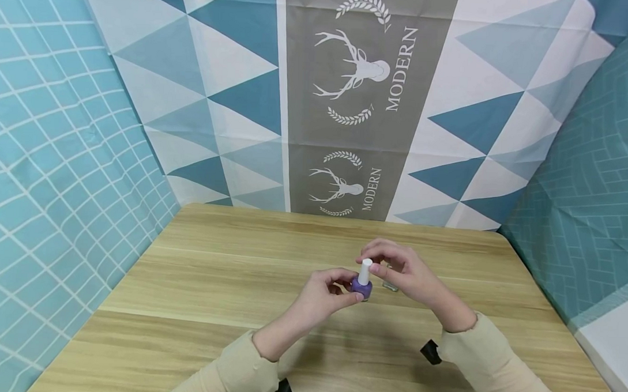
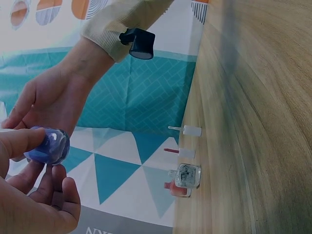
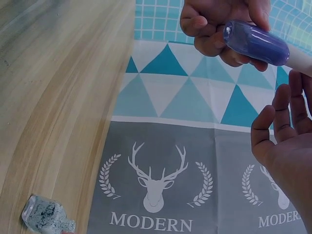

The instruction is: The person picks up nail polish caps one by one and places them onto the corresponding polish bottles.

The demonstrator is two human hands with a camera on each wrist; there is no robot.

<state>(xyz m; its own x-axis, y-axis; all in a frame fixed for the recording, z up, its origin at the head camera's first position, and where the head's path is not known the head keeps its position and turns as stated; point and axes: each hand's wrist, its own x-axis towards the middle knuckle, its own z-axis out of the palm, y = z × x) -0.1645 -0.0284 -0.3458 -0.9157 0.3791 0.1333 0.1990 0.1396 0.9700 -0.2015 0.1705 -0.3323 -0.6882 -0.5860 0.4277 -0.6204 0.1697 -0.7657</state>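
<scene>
Up above the wooden table, my left hand (image 1: 325, 291) grips a small nail polish bottle (image 1: 361, 287) filled with purple polish, thumb on one side and fingers on the other. Its tall white cap (image 1: 365, 271) points upward and sits on the bottle. My right hand (image 1: 402, 272) has its thumb and fingertips at the top of that cap, pinching it from the right. In the right wrist view the purple bottle (image 3: 256, 43) lies across the left palm, and the cap runs out at the frame edge beside the right fingers (image 3: 282, 109).
On the table behind the hands stand an uncapped bottle with grey flecks (image 2: 187, 175) and a red bottle (image 2: 176, 188). Near them are a white cap with a pale brush (image 2: 192, 130) and another with a red brush (image 2: 186, 153). Patterned cloths (image 1: 234, 101) hang around the table.
</scene>
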